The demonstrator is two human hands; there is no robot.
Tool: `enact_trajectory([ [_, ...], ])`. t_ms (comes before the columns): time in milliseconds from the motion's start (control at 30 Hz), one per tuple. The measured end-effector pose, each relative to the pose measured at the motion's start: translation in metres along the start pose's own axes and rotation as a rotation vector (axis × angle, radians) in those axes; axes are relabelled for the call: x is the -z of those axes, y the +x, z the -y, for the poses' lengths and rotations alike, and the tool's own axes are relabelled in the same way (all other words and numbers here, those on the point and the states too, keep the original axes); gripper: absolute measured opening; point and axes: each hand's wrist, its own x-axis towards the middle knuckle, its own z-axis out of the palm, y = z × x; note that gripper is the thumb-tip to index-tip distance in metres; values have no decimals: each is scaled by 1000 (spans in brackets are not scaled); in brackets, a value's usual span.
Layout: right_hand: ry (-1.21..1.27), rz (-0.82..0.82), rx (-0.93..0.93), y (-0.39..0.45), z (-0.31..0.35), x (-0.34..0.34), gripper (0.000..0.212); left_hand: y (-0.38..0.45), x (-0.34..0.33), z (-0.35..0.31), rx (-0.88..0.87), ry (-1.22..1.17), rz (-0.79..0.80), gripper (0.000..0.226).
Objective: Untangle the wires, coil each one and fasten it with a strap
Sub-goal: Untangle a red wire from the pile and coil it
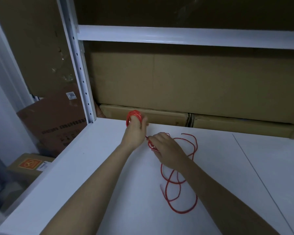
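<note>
left hand (pixel 135 131) is out at the far edge of the white bench (pixel 95 167), grip closed around a tight red coil (pixel 134 115) that is looped over the fingers, right up against the flat cardboard boxes (pixel 159 116) at the back. a short run of red wire stretches from that hand down to the right hand (pixel 166 150), which sits just beside it, fingertips pinched on the strand where a few small loops bunch up. the rest of the red wire (pixel 180 180) sprawls loose on the bench under and past the right wrist, big open loops crossing each other, one free end lying near the bench's middle, another poking up near the back boxes. large cardboard box (pixel 185 82) fills the shelf space behind, white shelf beam (pixel 176 36) above it, perforated white upright (pixel 81 78) on the left. more cartons (pixel 54 119) lean on the floor off to the left.
</note>
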Motion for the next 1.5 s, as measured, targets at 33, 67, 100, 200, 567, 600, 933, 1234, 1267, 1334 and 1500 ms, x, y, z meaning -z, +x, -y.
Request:
enact_trajectory([
  [33, -15, -20, 14, 0, -3, 1, 37, 1, -1, 7, -87, 286, 84, 20],
  [67, -42, -34, 12, 0, -7, 3, 34, 1, -1, 12, -132, 509, 171, 22],
  [100, -72, -46, 4, 0, -12, 5, 32, 1, 1, 14, -156, 639, 244, 23],
  [200, -60, -56, -23, 2, -26, 15, 36, -1, 8, 14, -159, 602, 441, 36],
  [567, 95, -233, -9, 1, -36, 33, 59, 8, 44, -13, -59, 25, 299, 23],
  [600, 138, -267, -35, 1, -33, 36, 55, 9, 44, -16, -67, 38, 259, 24],
  [933, 244, -211, -161, 30, -19, 60, 19, 25, 36, -44, -115, 110, 206, 38],
  [1234, -38, -146, -52, 17, -34, 60, 6, 41, 59, -33, 64, 349, -69, 33],
  [1267, -81, -163, -39, 13, -36, 59, 5, 42, 61, -28, 79, 364, -63, 34],
  [1334, -121, -176, -40, 9, -37, 59, 4, 42, 60, -20, 107, 344, -56, 37],
  [1500, -164, -90, 40, 6, -39, 61, 24, 36, 58, -5, 199, 293, -51, 39],
])
